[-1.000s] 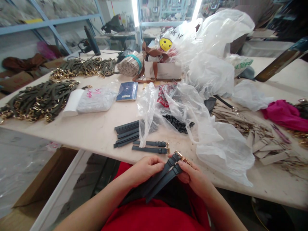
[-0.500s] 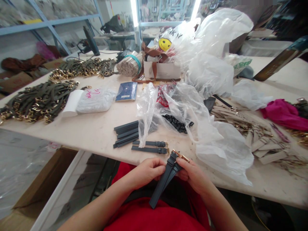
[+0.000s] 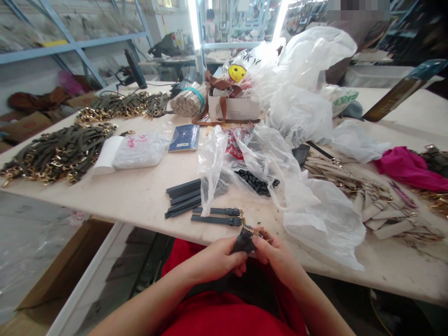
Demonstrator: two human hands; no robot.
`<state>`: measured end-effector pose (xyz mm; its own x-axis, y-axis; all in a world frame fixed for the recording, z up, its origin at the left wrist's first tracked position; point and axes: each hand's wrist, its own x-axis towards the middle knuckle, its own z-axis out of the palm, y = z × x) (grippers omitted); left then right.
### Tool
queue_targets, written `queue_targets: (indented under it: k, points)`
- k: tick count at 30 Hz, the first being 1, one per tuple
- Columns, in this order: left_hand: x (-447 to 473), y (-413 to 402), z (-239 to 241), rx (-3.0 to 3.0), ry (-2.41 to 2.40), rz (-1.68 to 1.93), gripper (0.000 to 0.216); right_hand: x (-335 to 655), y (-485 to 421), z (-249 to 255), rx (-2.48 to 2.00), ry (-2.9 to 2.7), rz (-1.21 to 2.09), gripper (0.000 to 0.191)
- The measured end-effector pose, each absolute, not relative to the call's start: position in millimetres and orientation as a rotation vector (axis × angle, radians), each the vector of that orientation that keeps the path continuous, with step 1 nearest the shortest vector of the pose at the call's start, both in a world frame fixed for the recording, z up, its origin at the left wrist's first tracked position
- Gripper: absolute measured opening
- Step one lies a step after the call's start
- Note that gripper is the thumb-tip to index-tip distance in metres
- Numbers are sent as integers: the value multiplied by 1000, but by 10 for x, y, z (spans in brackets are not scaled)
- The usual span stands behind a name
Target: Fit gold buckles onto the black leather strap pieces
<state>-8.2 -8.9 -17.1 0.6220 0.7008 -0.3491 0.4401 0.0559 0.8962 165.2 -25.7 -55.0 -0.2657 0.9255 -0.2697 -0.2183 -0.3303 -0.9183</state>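
My left hand [image 3: 219,256] and my right hand [image 3: 275,254] meet just below the table's near edge, both closed on a dark grey strap [image 3: 242,241] with a gold buckle [image 3: 257,231]. Only the strap's buckle end shows between my fingers; the rest is hidden behind my hands. On the table right above them lie two finished dark straps [image 3: 217,215] with gold buckles. A stack of plain dark strap pieces [image 3: 184,196] lies to their left.
Clear plastic bags [image 3: 301,196] cover the table's middle and right, one holding small black loops [image 3: 257,182]. Piles of olive straps with gold hardware [image 3: 59,149] lie at far left, beige straps [image 3: 367,196] at right, a blue booklet [image 3: 185,137] and a white box [image 3: 234,105] behind.
The strap that hung down from my hands over my lap has been drawn up, so only its buckle end shows now. My hands have closed together around it.
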Motion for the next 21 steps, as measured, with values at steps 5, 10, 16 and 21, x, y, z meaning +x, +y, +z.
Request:
queue_targets:
  k: [5,10,16,21]
  points:
    - [-216,186,-104,2366,1386,307,19,1770,-170,-570,-1169,-1036,1435,42]
    - [-302,278,-295,2715,1470,207,28,1827,-119,-762,-1313,-1042,1320,44]
    - [-303,184,-429,2902,1551,198,17,1815,-215,-843,-1380,-1083,1270,50]
    - [-326,320,-551,3026,1573,206,8,1898,-206,-1075,-1441,-1199,1265,56]
